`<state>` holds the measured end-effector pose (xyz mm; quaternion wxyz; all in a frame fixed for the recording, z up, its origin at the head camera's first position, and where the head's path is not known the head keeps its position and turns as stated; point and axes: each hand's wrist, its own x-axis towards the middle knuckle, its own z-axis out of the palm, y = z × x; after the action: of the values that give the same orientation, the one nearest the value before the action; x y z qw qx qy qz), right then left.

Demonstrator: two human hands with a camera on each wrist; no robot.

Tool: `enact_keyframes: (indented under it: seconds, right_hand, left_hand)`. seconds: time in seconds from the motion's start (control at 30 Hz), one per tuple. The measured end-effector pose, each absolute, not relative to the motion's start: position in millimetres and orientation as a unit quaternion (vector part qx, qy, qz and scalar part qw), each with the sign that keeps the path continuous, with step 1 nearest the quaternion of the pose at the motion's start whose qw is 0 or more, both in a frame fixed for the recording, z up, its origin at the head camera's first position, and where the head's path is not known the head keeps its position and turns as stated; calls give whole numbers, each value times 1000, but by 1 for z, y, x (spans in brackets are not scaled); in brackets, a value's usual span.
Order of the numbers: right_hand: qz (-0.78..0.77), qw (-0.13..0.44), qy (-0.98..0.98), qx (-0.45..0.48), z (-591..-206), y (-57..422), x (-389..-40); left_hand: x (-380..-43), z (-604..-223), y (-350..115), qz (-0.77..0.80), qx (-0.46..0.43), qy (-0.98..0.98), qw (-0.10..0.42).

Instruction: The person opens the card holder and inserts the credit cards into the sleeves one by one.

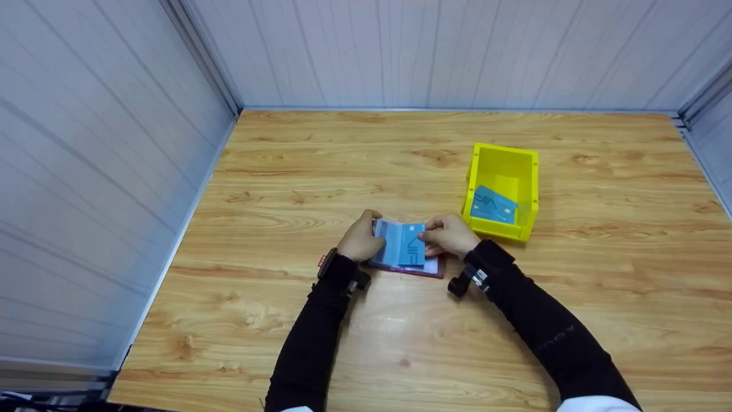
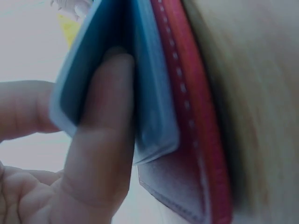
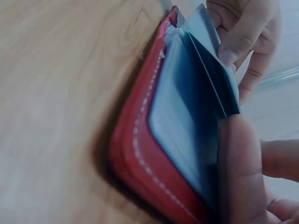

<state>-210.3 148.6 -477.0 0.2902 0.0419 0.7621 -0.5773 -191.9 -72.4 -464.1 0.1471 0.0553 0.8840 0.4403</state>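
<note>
A small red card holder [image 1: 441,268] with white stitching lies spread on the wooden table, its clear plastic sleeves [image 1: 390,243] fanned up. My left hand [image 1: 362,237] pinches a sleeve at the left side; the left wrist view shows the thumb [image 2: 105,107] between two leaves and a finger behind the outer one. A blue card marked VIP [image 1: 412,245] lies at the right-hand sleeve. My right hand [image 1: 452,234] pinches that card's right edge, thumb [image 3: 238,158] in front. How far the card sits inside the sleeve cannot be told.
Just behind my right hand stands a yellow bin [image 1: 533,197] with blue cards [image 1: 493,205] inside, the top one also marked VIP. White panel walls [image 1: 366,54] border the table [image 1: 320,154] at the back and both sides.
</note>
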Motion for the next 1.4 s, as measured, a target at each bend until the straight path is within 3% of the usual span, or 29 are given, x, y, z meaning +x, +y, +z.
enact_keyframes:
  seconds: [0.33,1.0,1.4]
  right_hand:
    - [-568,278,773,45,-475,142,-209]
    - [-538,308,783,48,-474,127,-206]
    - [-535,285,796,5,-471,116,-203]
  left_hand:
    - [-194,-466,-72,442,45,883,152]
    - [-193,-464,-71,461,44,872,162]
    - [-193,-464,-67,451,48,879,151]
